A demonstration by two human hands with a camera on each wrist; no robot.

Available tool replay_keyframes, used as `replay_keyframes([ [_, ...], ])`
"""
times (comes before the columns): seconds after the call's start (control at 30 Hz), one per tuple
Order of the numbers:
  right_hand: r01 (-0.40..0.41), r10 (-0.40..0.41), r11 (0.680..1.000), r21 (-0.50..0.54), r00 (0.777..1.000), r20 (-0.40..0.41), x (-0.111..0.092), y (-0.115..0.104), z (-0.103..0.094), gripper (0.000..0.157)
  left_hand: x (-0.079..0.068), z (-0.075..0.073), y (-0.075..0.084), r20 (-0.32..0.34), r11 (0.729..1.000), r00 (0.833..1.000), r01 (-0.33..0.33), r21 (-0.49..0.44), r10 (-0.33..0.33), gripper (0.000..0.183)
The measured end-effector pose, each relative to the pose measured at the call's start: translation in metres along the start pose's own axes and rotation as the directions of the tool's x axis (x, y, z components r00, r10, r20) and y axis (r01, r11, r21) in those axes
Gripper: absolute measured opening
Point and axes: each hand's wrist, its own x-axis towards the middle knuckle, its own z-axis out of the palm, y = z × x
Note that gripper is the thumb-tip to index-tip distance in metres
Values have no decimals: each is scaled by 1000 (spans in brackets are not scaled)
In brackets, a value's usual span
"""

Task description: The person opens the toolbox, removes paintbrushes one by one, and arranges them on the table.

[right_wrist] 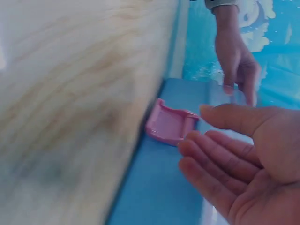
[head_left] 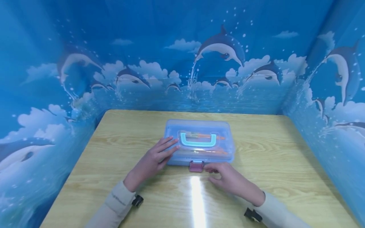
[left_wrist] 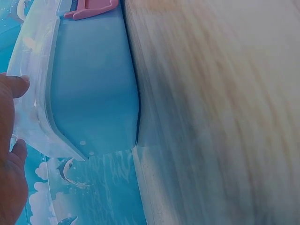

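Observation:
A blue plastic storage box (head_left: pixel 174 160) with a clear lid and a light-blue carry handle (head_left: pixel 198 144) sits on the table. Orange-handled items (head_left: pixel 219 152) show through the lid. My left hand (head_left: pixel 155 158) rests on the lid's left front corner with its fingers spread. At the front, a pink latch (head_left: pixel 196 166) hangs swung out from the box, seen also in the right wrist view as a pink latch (right_wrist: pixel 171 124). Right beside it is my right hand (head_left: pixel 226 177), fingers loosely bent and thumb apart, with nothing between them.
The wood-grain table (head_left: pixel 128 133) runs around the box on all sides. A blue curtain (head_left: pixel 148 38) printed with dolphins stands behind the table and along both sides. A bright light reflection lies on the tabletop in front of the latch.

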Motion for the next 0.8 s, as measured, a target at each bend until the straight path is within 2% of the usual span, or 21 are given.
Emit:
replay_keyframes([
  [0.1, 101, -103, 994, -50, 994, -38, -6, -4, -9, 38, 0, -1, 1, -3, 1000, 1000, 5, 2, -5, 64],
  [0.17, 209, -220, 972, -105, 969, -111, -9, -4, -16, 43, 0, -1, 2, -4, 1000, 1000, 7, 3, -7, 63],
  [0.23, 314, -344, 935, -165, 917, -201, -11, -2, -23, 49, 0, -2, 2, -3, 1000, 1000, 11, 6, -11, 63],
  [0.33, 401, -474, 876, -270, 822, -317, -12, 4, -34, 59, -1, -2, 3, 7, 1000, 1000, 14, 7, -14, 63],
  [0.4, 407, -501, 860, -309, 790, -354, -12, 9, -40, 66, 0, -2, 3, 14, 1000, 1000, 16, 11, -16, 64],
  [0.5, 381, -500, 855, -352, 786, -364, -12, 19, -46, 69, -1, -2, 3, 17, 1000, 1000, 21, 14, -21, 63],
  [0.57, 348, -479, 862, -370, 799, -363, -13, 26, -47, 69, -1, -2, 3, 16, 1000, 1000, 21, 17, -21, 63],
  [0.8, 280, -427, 880, -384, 822, -378, -15, 45, -44, 75, -1, -2, 4, 28, 999, 999, 44, 23, -45, 65],
])
